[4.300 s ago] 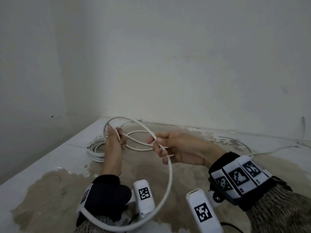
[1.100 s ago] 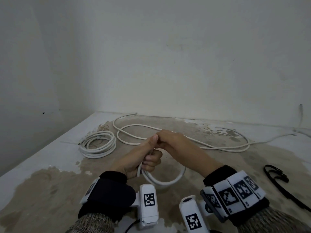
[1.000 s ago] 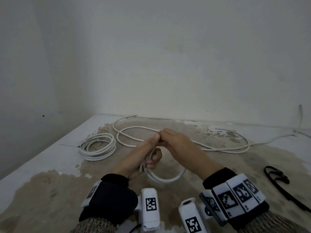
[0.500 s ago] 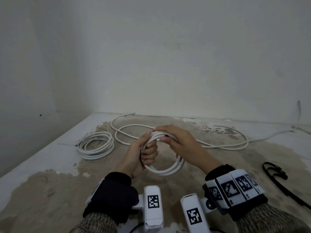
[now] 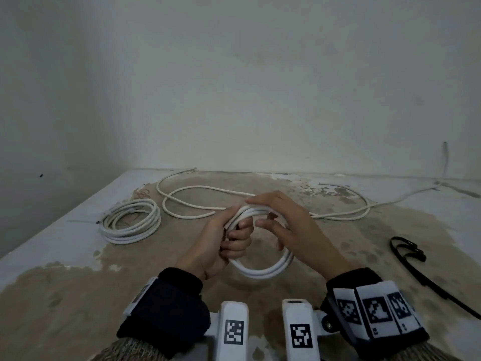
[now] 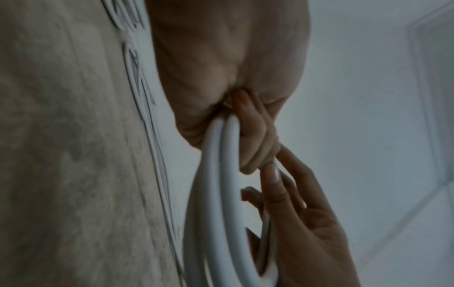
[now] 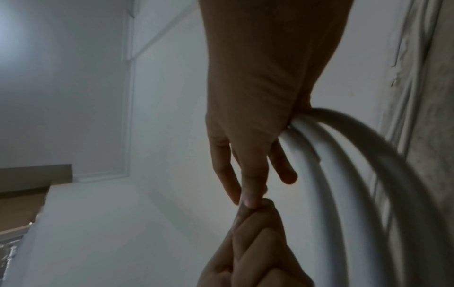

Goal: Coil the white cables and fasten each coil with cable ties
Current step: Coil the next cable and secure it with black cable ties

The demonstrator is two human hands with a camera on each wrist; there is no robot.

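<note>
Coil (image 5: pixel 260 267) of white cable hung above the surface (image 5: pixel 65 295), the left hand (image 5: pixel 221 246) fisted round its turns while the right hand (image 5: pixel 283 225) lay over the top, fingers straight. With no tie on, a slackened left grip would likely let the turns spring apart; the black cable ties (image 5: pixel 406 254) lay well off to the right.

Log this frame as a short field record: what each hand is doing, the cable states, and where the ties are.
left hand: grips the coil in hand, fingers curled round its strands
right hand: fingers extended, laid over the coil's top
finished coil: on the table, far left
loose cable: uncoiled, beyond the hands
black cable ties: on the table, right
coil in hand fastened: no tie visible
</note>
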